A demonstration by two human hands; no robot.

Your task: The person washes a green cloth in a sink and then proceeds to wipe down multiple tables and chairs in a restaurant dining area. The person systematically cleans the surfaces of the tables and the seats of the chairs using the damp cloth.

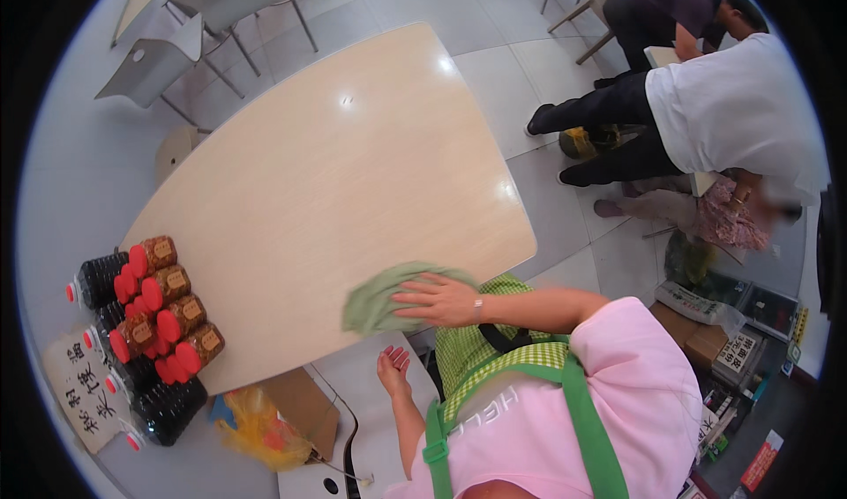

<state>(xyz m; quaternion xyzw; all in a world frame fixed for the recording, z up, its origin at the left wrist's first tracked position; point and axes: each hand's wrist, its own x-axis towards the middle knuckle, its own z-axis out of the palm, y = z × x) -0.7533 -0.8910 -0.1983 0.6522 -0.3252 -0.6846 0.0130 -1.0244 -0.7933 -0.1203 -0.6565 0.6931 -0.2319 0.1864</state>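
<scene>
My right hand (440, 302) lies spread over a crumpled green cloth (374, 304), pressing it onto the near edge of a pale wood-look table (317, 188). A band with a small pale face circles that wrist. My left hand (395, 366) hangs just off the table's edge, palm up, fingers loosely apart with nothing in them. Above a white surface (370, 406), it is nearest to the table rim. A green checked apron (463, 366) covers my front, close to the table edge.
Plastic jars (182, 317) with red lids are stacked at the table's left end, beside large bottles of dark liquid (169, 409). Below are a cardboard box (301, 406) and a yellow plastic bag (261, 429). Grey chairs (159, 62) stand beyond; several people (734, 102) are at the right.
</scene>
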